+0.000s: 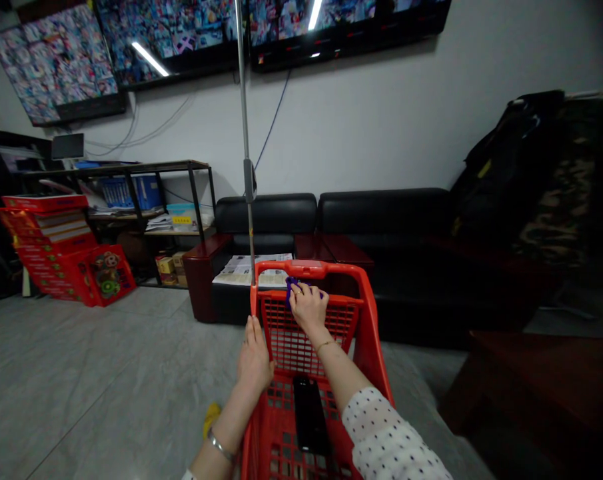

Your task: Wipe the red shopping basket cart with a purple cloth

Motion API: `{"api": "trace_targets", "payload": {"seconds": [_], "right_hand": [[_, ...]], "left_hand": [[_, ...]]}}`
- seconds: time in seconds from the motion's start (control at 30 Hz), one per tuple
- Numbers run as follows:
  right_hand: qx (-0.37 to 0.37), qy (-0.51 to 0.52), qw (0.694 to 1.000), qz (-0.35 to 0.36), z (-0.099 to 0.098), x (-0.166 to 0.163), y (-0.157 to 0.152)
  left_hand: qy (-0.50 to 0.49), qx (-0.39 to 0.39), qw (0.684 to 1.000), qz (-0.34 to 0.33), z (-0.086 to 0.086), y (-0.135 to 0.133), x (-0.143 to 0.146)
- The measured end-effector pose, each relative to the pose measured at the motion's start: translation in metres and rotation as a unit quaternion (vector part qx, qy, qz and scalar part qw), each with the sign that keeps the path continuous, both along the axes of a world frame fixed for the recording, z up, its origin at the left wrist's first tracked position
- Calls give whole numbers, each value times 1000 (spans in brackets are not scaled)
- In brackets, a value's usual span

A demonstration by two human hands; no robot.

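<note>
Two hands at one red shopping cart [376, 333]. The right hand [308, 307] grasps one purple cloth [290, 290], its fingers bent over it, at the cart's far end just below the handle [306, 268]. The left hand [254, 360] lies along the cart's left side rail, fingers extended; how firmly it grips cannot be told. Each wrist bears one ornament: a metal bangle [220, 445] on the left, a thin bracelet [325, 345] on the right. One polka-dot sleeve [391, 433] covers the right forearm in part.

Inside the cart, nearer than the cloth, lies one black phone [310, 417], flat on the grid. One slender metal pole [245, 120] rises at the cart's far left corner. Beside the left forearm shows one yellow object [211, 419], partly hidden.

Beyond the cart stand two black sofa backrests [381, 217] side by side; printed sheets [251, 270] lie on the left seat, their number unclear. Three screens [181, 40] hang on the far wall. At far left, a stack of red boxes [46, 267], too blurred to count, stands beside one tilted red box [108, 273] with a printed picture, before one open shelf [156, 167].
</note>
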State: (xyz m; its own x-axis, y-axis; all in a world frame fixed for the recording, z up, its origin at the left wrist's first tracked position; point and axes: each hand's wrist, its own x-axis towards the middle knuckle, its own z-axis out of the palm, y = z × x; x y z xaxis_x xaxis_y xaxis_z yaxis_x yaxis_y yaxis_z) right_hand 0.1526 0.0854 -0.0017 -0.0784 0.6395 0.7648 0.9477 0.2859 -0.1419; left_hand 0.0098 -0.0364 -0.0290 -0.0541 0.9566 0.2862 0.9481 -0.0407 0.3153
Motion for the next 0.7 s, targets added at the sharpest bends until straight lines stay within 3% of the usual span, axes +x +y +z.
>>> {"api": "trace_targets", "payload": {"seconds": [0.17,0.27,0.43,0.7], "right_hand": [[-43,-73,995,55,10,-41,-4],[-60,-116,989,74,14,-38,-3],[-62,-147,984,74,15,10,-1],[-78,-151,985,-19,23,90,-22]], "left_hand": [[27,-25,999,26,0,0,2],[29,-11,999,30,-1,-1,1],[38,-10,998,40,2,-4,1],[34,11,999,34,-4,-1,-1]]}}
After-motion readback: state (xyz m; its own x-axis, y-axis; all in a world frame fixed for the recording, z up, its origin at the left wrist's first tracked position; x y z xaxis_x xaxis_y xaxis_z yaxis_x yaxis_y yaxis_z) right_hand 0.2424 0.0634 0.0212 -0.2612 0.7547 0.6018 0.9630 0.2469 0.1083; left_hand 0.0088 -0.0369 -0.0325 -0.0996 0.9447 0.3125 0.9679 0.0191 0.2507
